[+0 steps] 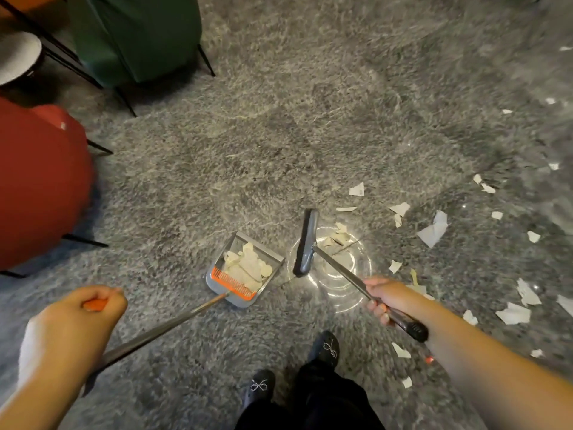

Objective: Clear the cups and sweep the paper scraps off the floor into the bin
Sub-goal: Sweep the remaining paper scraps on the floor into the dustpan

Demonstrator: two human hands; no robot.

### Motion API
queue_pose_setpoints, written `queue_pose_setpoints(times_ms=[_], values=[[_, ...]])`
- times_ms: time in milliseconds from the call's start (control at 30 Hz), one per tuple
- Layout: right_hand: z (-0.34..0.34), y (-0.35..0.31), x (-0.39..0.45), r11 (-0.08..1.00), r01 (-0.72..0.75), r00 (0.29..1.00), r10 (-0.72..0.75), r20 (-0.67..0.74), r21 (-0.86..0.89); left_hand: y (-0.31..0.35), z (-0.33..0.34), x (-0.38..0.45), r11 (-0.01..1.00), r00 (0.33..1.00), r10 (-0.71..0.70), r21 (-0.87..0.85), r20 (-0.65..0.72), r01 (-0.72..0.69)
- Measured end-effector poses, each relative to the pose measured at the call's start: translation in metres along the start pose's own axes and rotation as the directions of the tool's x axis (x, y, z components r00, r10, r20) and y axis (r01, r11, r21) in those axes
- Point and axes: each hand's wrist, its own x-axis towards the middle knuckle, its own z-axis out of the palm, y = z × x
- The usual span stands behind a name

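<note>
Paper scraps [432, 231] lie scattered over the grey marbled floor [279, 135], most of them out beyond your right hand [387, 297] and off to its far side, a few small ones [339, 235] just past the broom head [305, 243]; a pile already sits in the dustpan [245, 268], which rests on the floor just ahead of your left hand [93, 308]. Your left fingers are wrapped round the orange grip on the dustpan's long handle [161, 330]; your right fingers are curled tight round the broom's shaft [356, 280], above its dark end grip. The broom head stands close beside the pan's open mouth, apart from it. Step in hand, as judged: gathering the next batch. Reach the head out beyond the far scraps, draw in short low strokes toward the pan mouth, keep the bristles pressed down so thin pieces do not slip under. Hold the pan lip flat on the floor. No bin or cups in view. A red chair [40, 187] and a green chair [136, 35] stand well away past your left hand
</note>
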Motion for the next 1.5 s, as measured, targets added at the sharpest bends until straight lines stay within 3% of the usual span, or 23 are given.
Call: queue_pose_setpoints(times_ms=[167,467,800,1034,1500], values=[[-0.062,0.023,-0.017,0.994,-0.056,0.996,0.063,-0.069,0.098,0.058,0.018,-0.006,0.993,0.993,0.116,0.031,0.034,-0.117],[-0.145,0.071,-0.056,0.973,-0.010,0.977,0.059,-0.206,0.231,0.130,0.052,-0.008,0.961,0.960,0.275,0.017,0.052,-0.276],[-0.150,0.075,-0.084,0.953,0.126,0.940,-0.027,-0.339,0.274,0.192,0.074,-0.002,0.933,0.933,0.354,0.046,0.068,-0.358],[-0.120,0.024,-0.084,0.915,0.203,0.951,-0.100,-0.292,0.349,0.234,0.060,0.021,0.894,0.893,0.444,0.040,0.069,-0.447],[-0.041,-0.159,0.003,0.931,0.201,0.967,-0.139,-0.214,0.305,0.333,0.054,0.153,0.867,0.847,0.466,0.059,0.257,-0.495]])
